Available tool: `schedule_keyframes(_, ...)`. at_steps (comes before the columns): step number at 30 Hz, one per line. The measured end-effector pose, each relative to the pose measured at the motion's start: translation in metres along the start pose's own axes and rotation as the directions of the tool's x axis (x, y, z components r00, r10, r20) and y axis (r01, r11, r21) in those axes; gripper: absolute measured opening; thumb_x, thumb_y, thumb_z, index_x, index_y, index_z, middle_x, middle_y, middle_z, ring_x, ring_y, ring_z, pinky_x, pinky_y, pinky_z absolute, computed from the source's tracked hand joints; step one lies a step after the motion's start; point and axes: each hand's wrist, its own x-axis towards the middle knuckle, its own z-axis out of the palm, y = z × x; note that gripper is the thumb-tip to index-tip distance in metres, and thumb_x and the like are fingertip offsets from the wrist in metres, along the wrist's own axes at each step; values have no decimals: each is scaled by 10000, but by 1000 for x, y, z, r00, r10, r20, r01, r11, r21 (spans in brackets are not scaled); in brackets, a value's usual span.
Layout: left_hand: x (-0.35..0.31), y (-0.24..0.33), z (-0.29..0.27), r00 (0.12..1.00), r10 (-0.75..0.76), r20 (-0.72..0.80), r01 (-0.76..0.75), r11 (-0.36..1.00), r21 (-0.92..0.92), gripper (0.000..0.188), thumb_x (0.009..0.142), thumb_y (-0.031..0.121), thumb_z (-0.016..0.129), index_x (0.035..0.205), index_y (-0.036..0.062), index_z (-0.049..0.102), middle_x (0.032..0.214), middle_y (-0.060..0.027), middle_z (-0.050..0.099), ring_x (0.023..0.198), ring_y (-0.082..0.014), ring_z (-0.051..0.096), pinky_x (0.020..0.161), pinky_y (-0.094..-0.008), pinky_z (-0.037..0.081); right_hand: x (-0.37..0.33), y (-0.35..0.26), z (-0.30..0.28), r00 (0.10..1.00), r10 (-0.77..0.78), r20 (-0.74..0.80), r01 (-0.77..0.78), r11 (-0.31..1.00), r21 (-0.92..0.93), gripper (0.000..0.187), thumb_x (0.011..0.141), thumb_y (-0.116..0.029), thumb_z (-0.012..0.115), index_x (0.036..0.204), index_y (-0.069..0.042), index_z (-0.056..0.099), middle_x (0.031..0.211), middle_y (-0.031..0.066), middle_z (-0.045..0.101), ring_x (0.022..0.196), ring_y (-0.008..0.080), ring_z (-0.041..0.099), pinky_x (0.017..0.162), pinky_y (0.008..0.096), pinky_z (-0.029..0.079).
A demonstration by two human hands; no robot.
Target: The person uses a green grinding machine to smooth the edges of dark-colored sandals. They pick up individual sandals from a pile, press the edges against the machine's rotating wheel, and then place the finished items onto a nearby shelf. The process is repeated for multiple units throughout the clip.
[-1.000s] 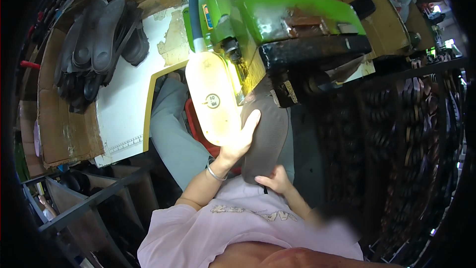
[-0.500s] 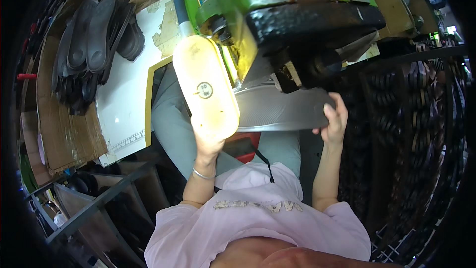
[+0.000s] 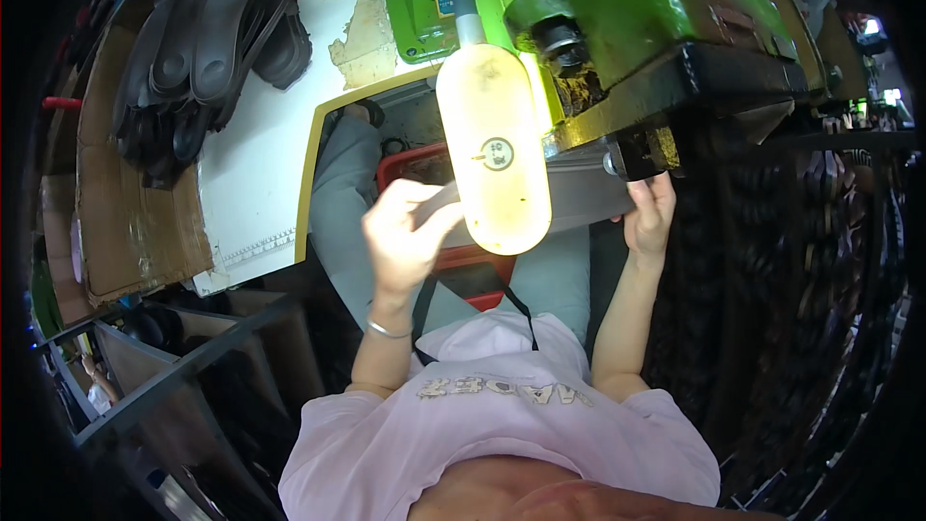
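A dark grey shoe sole [image 3: 584,198] stretches sideways between my two hands, under the head of a green machine [image 3: 641,5]. My left hand [image 3: 400,241] pinches the sole's left end between thumb and fingers. At the other end, my right hand [image 3: 651,220] grips the sole's edge close below the machine's dark metal foot [image 3: 641,154]. A lit oval lamp [image 3: 494,198] on a bendable neck hides the middle of the sole.
Grey soles [image 3: 212,43] lie piled at the left in a cardboard box [image 3: 135,241], beside a yellow-edged white tabletop [image 3: 256,183]. A red container [image 3: 405,166] sits below the sole. Dark racks [image 3: 772,280] holding many items stand at the right; grey dividers [image 3: 193,367] stand lower left.
My left hand now shows clear of the lamp, pinching the sole's end. The sole appears further under the machine head. Lamp, machine and box have shifted rightward in the picture.
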Motion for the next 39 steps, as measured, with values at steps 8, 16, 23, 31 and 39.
schedule_keyframes(8,11,-24,56,983,-57,177,86,983,-160,340,773,62,694,1060,-80,580,955,-103,664,825,-136,635,781,-262,514,-17,-14,-14,926,-84,-368,82,996,-23,187,920,-185,489,1030,-33,499,731,28,552,440,68,460,324,183,296)
schedule_keyframes(16,-3,-16,7,979,-202,12,186,878,-440,248,810,-43,618,1052,-76,574,980,-119,654,865,-134,630,784,-250,504,3,-19,28,987,2,-159,3,1000,30,187,894,-145,547,1021,-7,536,801,27,588,524,23,483,369,163,318)
schedule_keyframes(23,6,-6,-52,965,-260,41,260,923,-283,202,811,-41,615,1011,-65,602,941,-107,661,828,-129,626,775,-233,482,-5,6,61,1000,21,17,-22,999,46,194,921,-148,535,1079,-37,518,757,-11,562,499,3,439,376,154,304)
schedule_keyframes(31,-18,-27,-108,949,-316,15,313,930,-193,151,817,29,662,857,44,517,812,-4,535,726,-67,487,690,-193,387,-9,5,102,987,-71,141,90,988,-129,210,878,-111,615,1005,25,518,787,49,616,531,22,526,399,155,411)
schedule_keyframes(39,-122,-56,-38,804,-574,156,592,798,-112,188,809,-31,687,874,27,520,949,-68,634,879,-98,602,802,-254,503,10,11,111,983,-118,141,120,993,-6,335,709,112,709,968,56,504,932,134,626,805,147,627,720,268,529)
